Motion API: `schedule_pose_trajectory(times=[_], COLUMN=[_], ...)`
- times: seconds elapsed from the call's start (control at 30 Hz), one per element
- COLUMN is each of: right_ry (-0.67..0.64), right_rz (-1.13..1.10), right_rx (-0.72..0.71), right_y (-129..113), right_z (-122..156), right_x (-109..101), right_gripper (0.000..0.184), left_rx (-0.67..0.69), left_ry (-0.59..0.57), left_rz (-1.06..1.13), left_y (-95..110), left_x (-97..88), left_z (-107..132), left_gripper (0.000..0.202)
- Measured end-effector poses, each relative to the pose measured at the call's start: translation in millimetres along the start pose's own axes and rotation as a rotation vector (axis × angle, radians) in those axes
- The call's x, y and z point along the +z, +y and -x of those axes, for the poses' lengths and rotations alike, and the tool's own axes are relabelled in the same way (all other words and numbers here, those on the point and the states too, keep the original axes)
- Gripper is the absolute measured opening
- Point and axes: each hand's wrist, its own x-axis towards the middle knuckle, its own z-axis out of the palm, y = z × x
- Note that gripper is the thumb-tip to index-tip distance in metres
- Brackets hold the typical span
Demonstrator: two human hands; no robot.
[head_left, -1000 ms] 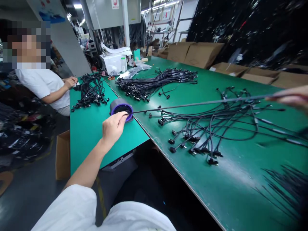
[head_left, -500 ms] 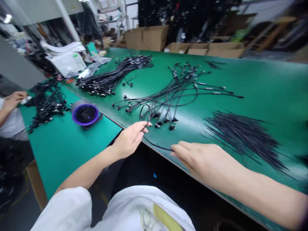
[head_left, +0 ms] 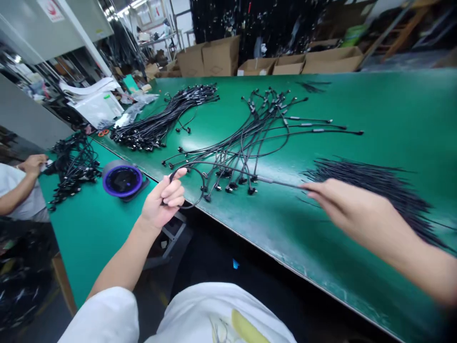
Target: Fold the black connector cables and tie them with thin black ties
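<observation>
My left hand (head_left: 164, 197) is closed around a thin black cable (head_left: 228, 169), which loops beside the fingers and stretches rightward above the table. On the cable, a grey sleeve (head_left: 264, 179) shows a short way before my right hand (head_left: 352, 205), whose fingertips pinch its far end. Under the stretched cable lies a loose spread of black cables (head_left: 246, 126) with small plugs and grey sleeves. A pile of thin black strips (head_left: 367, 190) sits just behind my right hand.
A thick bundle of cables (head_left: 167, 116) lies at the back left. On the left table stand a purple-rimmed round container (head_left: 122, 181) and a heap of cables (head_left: 76, 164); another person's hand (head_left: 34, 163) is beside it. Cardboard boxes (head_left: 221, 57) line the far edge.
My right hand has moved right and up and my left hand to the left, so the cable between them is drawn out longer. The view has shifted slightly.
</observation>
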Motion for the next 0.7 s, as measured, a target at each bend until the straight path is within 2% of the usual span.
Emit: schedule_pose_trajectory(times=[0.1,0.17,0.2,0.27,0.3,0.37,0.43,0.47,0.57,0.63,0.7], right_ry=[-0.075,-0.182,-0.209,-0.185,-0.134,0.020,0.147,0.151,0.110,0.202,0.311], right_rz=[0.009,-0.130,-0.206,-0.328,-0.384,-0.515,-0.695,-0.816,-1.223,-1.428,-1.570], right_rx=[-0.255,-0.363,-0.353,-0.241,-0.151,0.055,0.258,0.352,0.609,0.749,0.808], right_y=[-51,-78,-86,-88,-85,-77,-73,-74,-85,-94,-103], right_z=[6,0,-6,-20,-25,-31,-30,-29,-23,-22,-23], right_x=[2,-1,-3,-4,-2,7,23,31,48,50,48], right_gripper=[0.024,0.029,0.030,0.030,0.028,0.021,0.031,0.035,0.040,0.044,0.044], left_rx=[0.075,0.122,0.118,0.046,0.003,-0.048,-0.052,-0.058,-0.112,-0.131,-0.092], left_ry=[-0.070,-0.225,-0.324,-0.494,-0.526,-0.479,-0.378,-0.346,-0.322,-0.313,-0.271], left_rz=[-0.275,-0.565,-0.682,-0.747,-0.698,-0.509,-0.329,-0.280,-0.274,-0.316,-0.380], left_y=[-25,-48,-58,-73,-78,-83,-85,-86,-93,-103,-115], left_x=[18.7,32.7,38.6,46.8,49.1,51.8,55.0,57.1,63.5,65.3,64.3], left_z=[-11,-11,-9,-2,1,3,0,-2,-9,-8,-3], left_gripper=[0.028,0.029,0.029,0.029,0.029,0.028,0.028,0.030,0.038,0.041,0.042])
